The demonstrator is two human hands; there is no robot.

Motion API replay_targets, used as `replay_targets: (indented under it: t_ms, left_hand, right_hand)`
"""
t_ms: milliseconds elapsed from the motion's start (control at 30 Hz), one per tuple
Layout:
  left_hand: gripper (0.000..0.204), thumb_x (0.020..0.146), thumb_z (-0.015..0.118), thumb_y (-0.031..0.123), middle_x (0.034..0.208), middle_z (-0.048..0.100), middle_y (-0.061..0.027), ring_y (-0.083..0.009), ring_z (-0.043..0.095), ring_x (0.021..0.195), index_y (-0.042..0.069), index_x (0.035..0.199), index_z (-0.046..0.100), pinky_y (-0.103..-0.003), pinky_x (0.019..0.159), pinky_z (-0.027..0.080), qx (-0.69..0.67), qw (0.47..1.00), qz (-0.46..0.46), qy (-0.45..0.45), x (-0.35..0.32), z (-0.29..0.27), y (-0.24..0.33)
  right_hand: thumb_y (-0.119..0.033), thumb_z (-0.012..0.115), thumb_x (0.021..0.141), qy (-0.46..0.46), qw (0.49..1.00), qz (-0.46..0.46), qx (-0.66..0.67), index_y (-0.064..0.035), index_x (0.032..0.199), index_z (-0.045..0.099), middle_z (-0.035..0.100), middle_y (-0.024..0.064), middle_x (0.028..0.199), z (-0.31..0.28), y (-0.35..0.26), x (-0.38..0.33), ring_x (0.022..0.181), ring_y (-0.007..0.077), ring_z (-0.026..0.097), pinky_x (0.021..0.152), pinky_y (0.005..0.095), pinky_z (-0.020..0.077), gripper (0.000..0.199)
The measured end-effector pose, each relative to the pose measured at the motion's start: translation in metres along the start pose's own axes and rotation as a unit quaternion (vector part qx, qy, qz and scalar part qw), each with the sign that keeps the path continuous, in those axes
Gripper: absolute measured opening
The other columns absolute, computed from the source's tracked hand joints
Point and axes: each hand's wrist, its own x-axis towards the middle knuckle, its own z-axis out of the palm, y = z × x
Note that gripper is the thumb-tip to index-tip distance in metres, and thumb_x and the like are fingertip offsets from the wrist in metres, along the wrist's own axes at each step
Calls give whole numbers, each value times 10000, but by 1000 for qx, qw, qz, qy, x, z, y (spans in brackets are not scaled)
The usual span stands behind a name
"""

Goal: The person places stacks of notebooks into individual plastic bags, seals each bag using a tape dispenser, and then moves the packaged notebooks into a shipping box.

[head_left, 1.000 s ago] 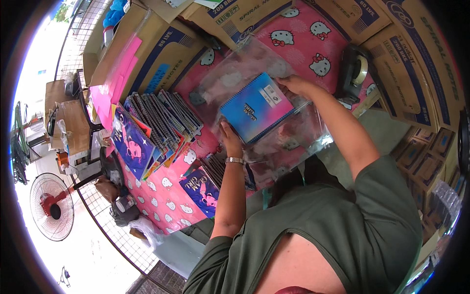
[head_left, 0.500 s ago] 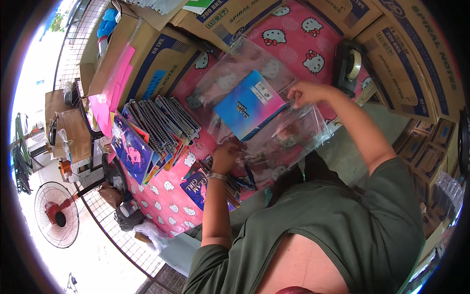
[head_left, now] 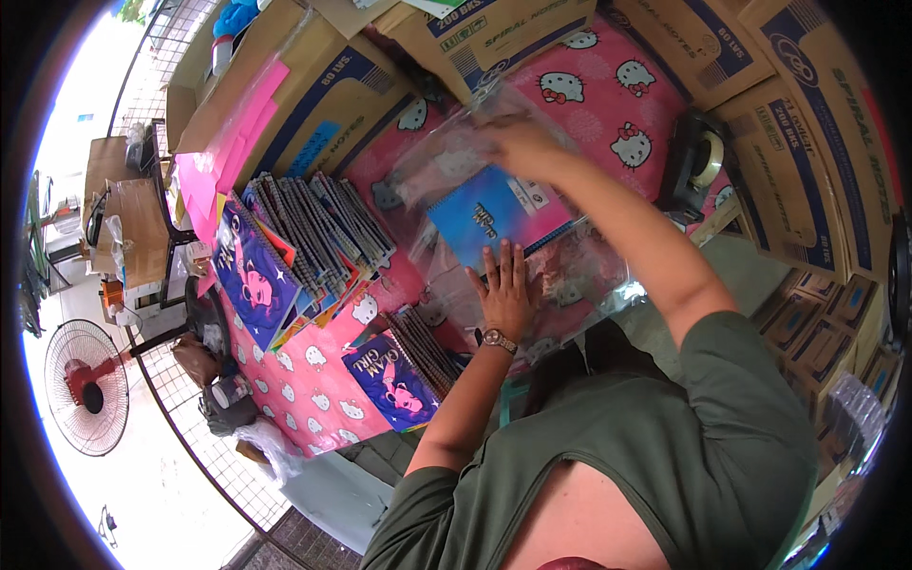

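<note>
Left hand [head_left: 506,290] flat, fingers spread, pressing clear plastic sleeve [head_left: 532,256] onto pink cartoon-cat tablecloth [head_left: 313,380], likely to keep it from sliding | right hand [head_left: 521,142] blurred at sleeve's far end, grip unclear | blue spiral notebook [head_left: 494,217] inside sleeve, glossy cover, mid-table | notebook stack [head_left: 313,237] to left

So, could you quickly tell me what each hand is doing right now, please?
Left hand: open, pressed flat on the clear plastic bag beside the blue notebook.
Right hand: blurred at the bag's far edge; its grip cannot be told.
</note>
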Motion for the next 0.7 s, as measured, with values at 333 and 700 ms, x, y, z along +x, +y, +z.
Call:
replay_targets:
  t_ms: [333,700]
  left_hand:
    - [798,832,602,469,1581,187,-64,-336,77,1466,165,1496,279,-645,1116,24,-6,999,3,-44,6,-12,-2]
    - [754,805,627,401,1567,222,-54,-332,196,1433,176,1463,334,-636,1109,93,-6,999,24,-31,11,-20,-2]
  right_hand:
    - [-466,466,915,-300,951,-7,-80,-68,1157,642,636,148,1175,63,-44,61,1108,339,592,950,489,441,498]
    - [-155,587,762,5,974,-154,-168,-94,937,682,601,97,1035,56,7,85,1091,254,527,997,420,374,209]
